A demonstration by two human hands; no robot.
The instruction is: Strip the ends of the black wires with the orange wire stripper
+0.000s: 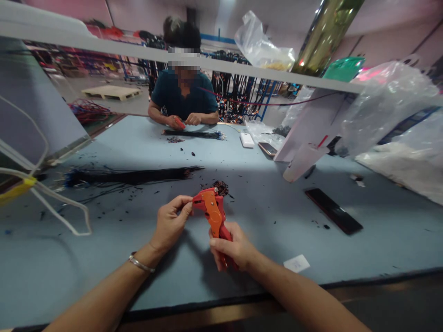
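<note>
The right hand (230, 246) was clamped around the handles of a wire stripper (215, 216), its smooth, angular body in glossy red and orange dotted with small round metal fasteners, held above the middle of the table (166, 295). The left hand (173, 221) had thumb and fingers pinched together at the stripper's blunt nose; whether a thin wire lay between them could not be told. A rounded metal bracelet (141, 263) circled the left wrist. Just beyond the tool's head sat a loose, crumbly heap of dark scraps (221, 187), and to the left a long, bristly bundle of black wires (134, 176) lay across the matte blue-grey surface. To the right were a flat, dark-glass smartphone (333, 211), a white rectangular card (296, 263) and a tapered white cup (304, 162) with a red straw (322, 141). Opposite, a co-worker (183, 99) held a red tool (179, 122) behind another black wire bundle (192, 134); crinkled, translucent plastic bags (387, 101) bulged at far right.
</note>
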